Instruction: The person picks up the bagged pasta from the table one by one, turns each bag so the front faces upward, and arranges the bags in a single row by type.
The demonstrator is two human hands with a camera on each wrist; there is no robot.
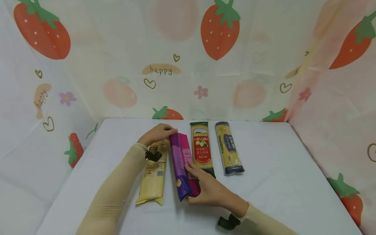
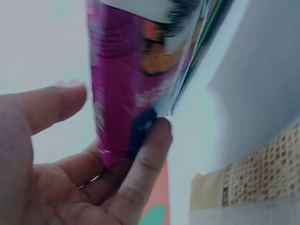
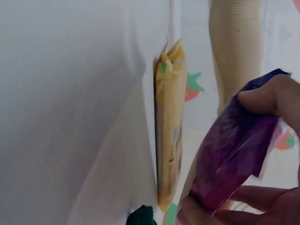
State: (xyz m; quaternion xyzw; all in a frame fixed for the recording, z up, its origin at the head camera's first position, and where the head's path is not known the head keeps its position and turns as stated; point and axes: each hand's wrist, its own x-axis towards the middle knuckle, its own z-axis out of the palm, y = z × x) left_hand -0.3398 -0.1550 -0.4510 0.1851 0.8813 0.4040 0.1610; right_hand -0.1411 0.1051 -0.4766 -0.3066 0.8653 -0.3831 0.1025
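A long purple-and-pink packet (image 1: 180, 160) is tilted between both hands, its printed sides showing. My right hand (image 1: 210, 189) grips its near end, and in the right wrist view the thumb (image 3: 262, 98) presses on the crinkled purple wrapper (image 3: 234, 150) with fingers below. At the far end, my left hand (image 1: 158, 133) touches the packet's corner. In the left wrist view its fingers (image 2: 145, 164) lie along the pink end, while the thumb (image 2: 65, 101) stands slightly off the wrapper's edge. Just left of the purple packet lies a yellow packet (image 1: 152, 182), partly covered by the left hand.
Right of the purple packet lies a green-ended Olivoila spaghetti packet (image 1: 202, 147). Farther right is a yellow spaghetti packet (image 1: 229, 150) with dark blue ends. All lie on a white-covered table (image 1: 273, 182), with strawberry-printed cloth walls (image 1: 132, 39) at the back and sides.
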